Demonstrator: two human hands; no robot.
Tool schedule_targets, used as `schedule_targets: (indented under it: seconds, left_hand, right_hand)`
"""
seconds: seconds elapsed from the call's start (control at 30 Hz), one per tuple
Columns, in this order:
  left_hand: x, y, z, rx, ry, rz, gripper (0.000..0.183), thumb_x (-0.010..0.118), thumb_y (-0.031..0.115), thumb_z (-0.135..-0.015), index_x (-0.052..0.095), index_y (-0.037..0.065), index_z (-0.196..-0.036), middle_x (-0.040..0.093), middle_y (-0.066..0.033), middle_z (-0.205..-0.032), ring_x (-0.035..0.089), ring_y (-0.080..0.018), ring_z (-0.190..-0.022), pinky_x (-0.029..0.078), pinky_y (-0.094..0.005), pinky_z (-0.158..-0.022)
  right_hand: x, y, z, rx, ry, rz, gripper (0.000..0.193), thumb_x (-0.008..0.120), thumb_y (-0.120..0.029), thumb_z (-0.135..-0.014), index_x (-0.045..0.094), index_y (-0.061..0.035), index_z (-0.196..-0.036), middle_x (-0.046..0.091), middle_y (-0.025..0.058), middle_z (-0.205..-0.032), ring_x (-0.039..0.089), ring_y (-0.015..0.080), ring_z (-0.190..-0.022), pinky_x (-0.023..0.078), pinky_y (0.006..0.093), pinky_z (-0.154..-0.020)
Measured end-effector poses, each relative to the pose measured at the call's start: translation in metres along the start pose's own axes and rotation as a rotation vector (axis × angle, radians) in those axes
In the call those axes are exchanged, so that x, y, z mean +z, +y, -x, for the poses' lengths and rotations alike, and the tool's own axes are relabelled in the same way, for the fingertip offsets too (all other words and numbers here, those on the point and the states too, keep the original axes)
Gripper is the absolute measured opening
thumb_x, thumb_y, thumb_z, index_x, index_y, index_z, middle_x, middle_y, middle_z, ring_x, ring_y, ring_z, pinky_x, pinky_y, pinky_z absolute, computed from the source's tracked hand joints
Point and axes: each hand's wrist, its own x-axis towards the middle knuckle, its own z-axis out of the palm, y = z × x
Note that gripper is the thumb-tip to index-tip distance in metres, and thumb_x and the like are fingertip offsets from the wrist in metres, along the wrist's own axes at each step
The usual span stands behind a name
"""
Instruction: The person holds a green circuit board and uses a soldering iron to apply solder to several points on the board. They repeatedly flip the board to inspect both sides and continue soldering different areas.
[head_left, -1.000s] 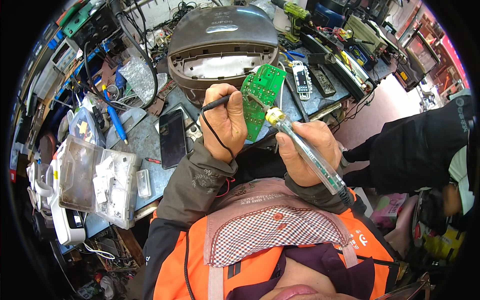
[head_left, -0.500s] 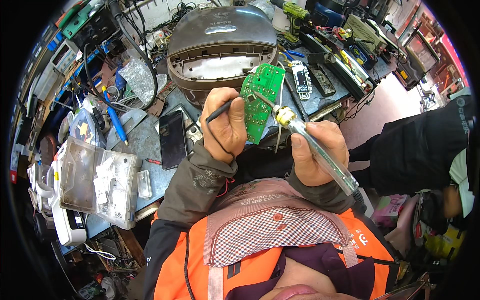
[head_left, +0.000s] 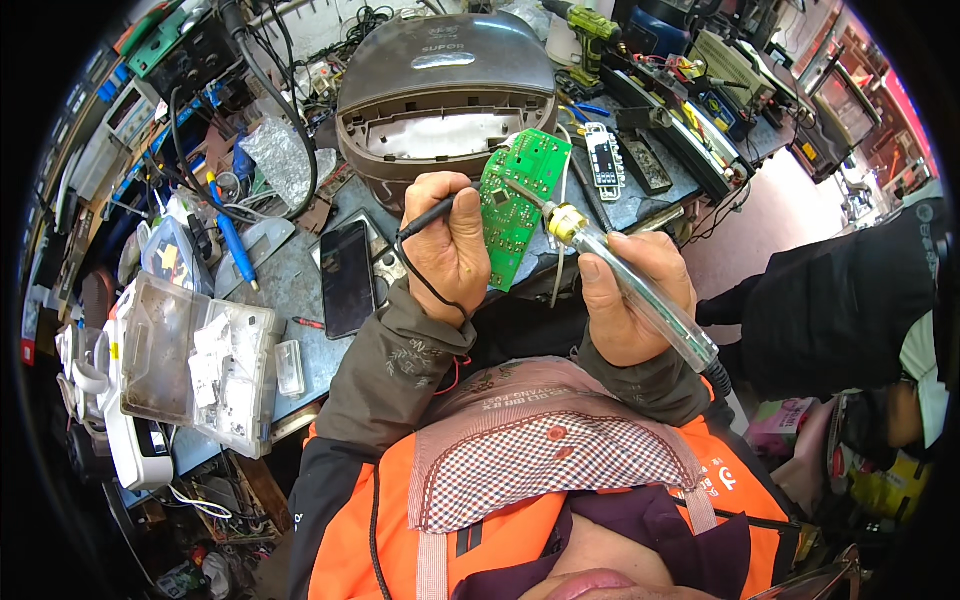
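My left hand [head_left: 446, 245] is closed, with a black pen-like piece [head_left: 428, 215] on a thin cord between thumb and fingers. A green circuit board [head_left: 524, 205] stands tilted against the same hand, whose fingers behind it are hidden. My right hand [head_left: 640, 300] is wrapped round the clear handle of a soldering iron [head_left: 625, 275]. The iron's metal tip slants up to the left, at the small parts on the board's face. Whether the tip touches the board I cannot tell. Just beyond the board sits a brown appliance housing [head_left: 445, 85] with an open front slot.
A dark phone [head_left: 347, 278] and an open clear parts case [head_left: 235, 380] lie on the bench to the left. At the right are a small display board [head_left: 603, 160] and a black metal tray [head_left: 643, 165]. A green drill [head_left: 585, 40] stands behind. A dark-clothed person [head_left: 850, 300] is close at right.
The black pen-like piece has tilted and drawn back slightly from the board as my left fingers shifted. My right hand and the soldering iron have barely moved.
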Motion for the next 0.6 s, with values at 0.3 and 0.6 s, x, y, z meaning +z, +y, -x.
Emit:
schedule_targets:
  seconds: [0.3,0.6]
  left_hand:
    - [-0.0002,0.0003,-0.0011,-0.014,-0.026,-0.001,0.017,0.059,0.017,-0.112,0.059,0.001,-0.12,0.061,-0.0054,-0.11,0.062,-0.0116,-0.094,0.052,-0.0251,-0.086]
    - [0.0035,0.0023,-0.0069,0.047,-0.004,-0.03,0.017,0.063,0.017,-0.11,0.058,0.001,-0.114,0.06,-0.0112,-0.095,0.058,-0.0199,-0.078,0.05,-0.0334,-0.071]
  right_hand:
    - [0.0009,0.0007,0.0008,0.039,-0.031,0.014,0.032,0.088,-0.01,-0.088,0.067,-0.0006,-0.111,0.072,0.0124,-0.086,0.068,0.0196,-0.068,0.053,0.0305,-0.061]
    - [-0.001,-0.0009,-0.0036,-0.01,-0.07,0.044,0.031,0.087,-0.008,-0.088,0.067,-0.0004,-0.11,0.07,0.0129,-0.084,0.067,0.0209,-0.066,0.054,0.0314,-0.06]
